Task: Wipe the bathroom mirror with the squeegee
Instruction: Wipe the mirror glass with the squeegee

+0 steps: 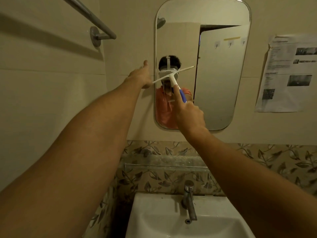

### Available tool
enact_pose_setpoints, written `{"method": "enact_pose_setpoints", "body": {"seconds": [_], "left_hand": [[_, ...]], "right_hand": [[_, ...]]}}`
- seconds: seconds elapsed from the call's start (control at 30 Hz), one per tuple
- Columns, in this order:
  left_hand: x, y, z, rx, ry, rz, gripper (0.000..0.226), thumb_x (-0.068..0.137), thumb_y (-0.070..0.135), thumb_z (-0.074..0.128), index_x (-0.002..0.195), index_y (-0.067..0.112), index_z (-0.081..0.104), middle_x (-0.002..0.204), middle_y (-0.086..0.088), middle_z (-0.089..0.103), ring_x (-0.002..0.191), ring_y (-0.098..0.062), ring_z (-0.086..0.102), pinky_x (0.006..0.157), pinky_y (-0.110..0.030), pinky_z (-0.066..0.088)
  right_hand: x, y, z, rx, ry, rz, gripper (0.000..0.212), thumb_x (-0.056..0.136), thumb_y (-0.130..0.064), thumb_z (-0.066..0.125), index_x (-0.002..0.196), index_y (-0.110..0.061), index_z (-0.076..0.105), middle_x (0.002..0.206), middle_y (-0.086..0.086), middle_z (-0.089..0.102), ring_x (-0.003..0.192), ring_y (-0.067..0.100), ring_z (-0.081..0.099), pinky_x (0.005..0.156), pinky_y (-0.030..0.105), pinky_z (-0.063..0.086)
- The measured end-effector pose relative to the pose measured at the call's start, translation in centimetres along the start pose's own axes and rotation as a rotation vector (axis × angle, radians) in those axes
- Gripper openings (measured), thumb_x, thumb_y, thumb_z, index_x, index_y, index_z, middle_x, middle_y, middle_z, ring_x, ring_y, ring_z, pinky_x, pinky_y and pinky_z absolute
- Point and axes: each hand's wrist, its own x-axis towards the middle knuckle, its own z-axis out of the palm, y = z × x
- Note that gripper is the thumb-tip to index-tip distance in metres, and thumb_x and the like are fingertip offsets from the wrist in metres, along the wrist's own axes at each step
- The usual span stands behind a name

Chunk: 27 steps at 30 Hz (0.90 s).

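The tall rounded mirror (221,74) hangs on the wall above the sink. My right hand (189,115) grips the blue-and-white handle of the squeegee (173,78), index finger stretched along it. Its white blade lies tilted across the mirror's left half, the left end reaching past the mirror's edge. My left hand (140,76) rests flat against the wall just left of the mirror frame, fingers apart, holding nothing. A person's reflection shows behind the blade.
A white sink (154,220) with a metal tap (189,200) sits below, under a glass shelf (164,166). A towel rail (96,19) is mounted up left. A printed paper sheet (289,73) is stuck to the wall on the right.
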Motion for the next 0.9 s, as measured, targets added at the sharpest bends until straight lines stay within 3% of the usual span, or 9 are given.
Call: {"method": "enact_pose_setpoints", "body": {"seconds": [0.2, 0.3, 0.37, 0.53, 0.7, 0.83, 0.9], "left_hand": [[0.2, -0.7, 0.5, 0.041, -0.040, 0.002, 0.077, 0.101, 0.009, 0.037, 0.158, 0.033, -0.011, 0.152, -0.025, 0.037, 0.133, -0.042, 0.044, 0.111, -0.053, 0.037], [0.3, -0.5, 0.9, 0.033, -0.058, 0.009, 0.081, 0.099, 0.007, 0.038, 0.158, 0.033, -0.011, 0.152, -0.025, 0.037, 0.133, -0.042, 0.044, 0.111, -0.053, 0.038], [0.4, -0.2, 1.1, 0.032, -0.064, 0.011, 0.082, 0.099, 0.009, 0.040, 0.158, 0.034, -0.011, 0.153, -0.025, 0.036, 0.134, -0.043, 0.043, 0.111, -0.053, 0.038], [0.2, 0.5, 1.1, 0.014, -0.053, 0.030, 0.078, 0.102, 0.021, 0.044, 0.159, 0.030, -0.009, 0.154, -0.026, 0.034, 0.136, -0.043, 0.040, 0.111, -0.048, 0.037], [0.1, 0.6, 1.1, 0.006, -0.051, 0.042, 0.076, 0.102, 0.020, 0.042, 0.159, 0.029, -0.007, 0.149, -0.029, 0.039, 0.131, -0.043, 0.045, 0.107, -0.047, 0.041], [0.2, 0.8, 0.4, -0.007, -0.027, 0.030, 0.076, 0.102, 0.019, 0.043, 0.159, 0.027, -0.006, 0.147, -0.027, 0.042, 0.121, -0.041, 0.051, 0.102, -0.049, 0.044], [0.5, 0.8, 0.1, -0.019, -0.027, 0.008, 0.077, 0.102, 0.019, 0.043, 0.159, 0.022, -0.008, 0.152, -0.024, 0.037, 0.127, -0.040, 0.047, 0.106, -0.048, 0.041]], "right_hand": [[-2.7, 2.1, 3.2, -0.092, -0.025, 0.019, 0.088, 0.102, -0.010, 0.048, 0.161, -0.033, -0.012, 0.087, 0.014, 0.052, 0.058, 0.021, 0.054, 0.053, 0.039, 0.056], [-4.8, 3.0, 4.4, -0.102, -0.061, 0.063, 0.087, 0.103, -0.012, 0.046, 0.160, -0.035, -0.016, 0.087, 0.012, 0.049, 0.057, 0.018, 0.049, 0.050, 0.034, 0.047], [-6.4, 3.8, 5.1, -0.118, -0.078, 0.078, 0.090, 0.103, -0.013, 0.049, 0.159, -0.034, -0.018, 0.088, 0.011, 0.047, 0.060, 0.018, 0.051, 0.052, 0.033, 0.049], [-8.0, 5.2, 5.4, -0.146, -0.068, 0.086, 0.087, 0.103, -0.017, 0.052, 0.162, -0.031, -0.011, 0.087, 0.009, 0.047, 0.060, 0.017, 0.049, 0.052, 0.029, 0.042], [-6.2, 5.3, 2.4, 0.036, 0.085, 0.058, 0.065, 0.110, -0.034, 0.032, 0.161, -0.039, -0.007, 0.078, 0.005, 0.048, 0.050, 0.013, 0.039, 0.046, 0.027, 0.031], [-0.8, 4.2, -1.6, 0.192, 0.204, 0.015, 0.058, 0.111, -0.040, 0.027, 0.162, -0.033, -0.001, 0.084, 0.003, 0.056, 0.056, 0.016, 0.051, 0.047, 0.033, 0.046], [2.4, 3.4, -3.9, 0.204, 0.218, -0.001, 0.059, 0.110, -0.039, 0.029, 0.162, -0.029, 0.002, 0.079, 0.003, 0.057, 0.057, 0.019, 0.055, 0.050, 0.038, 0.051]]}}
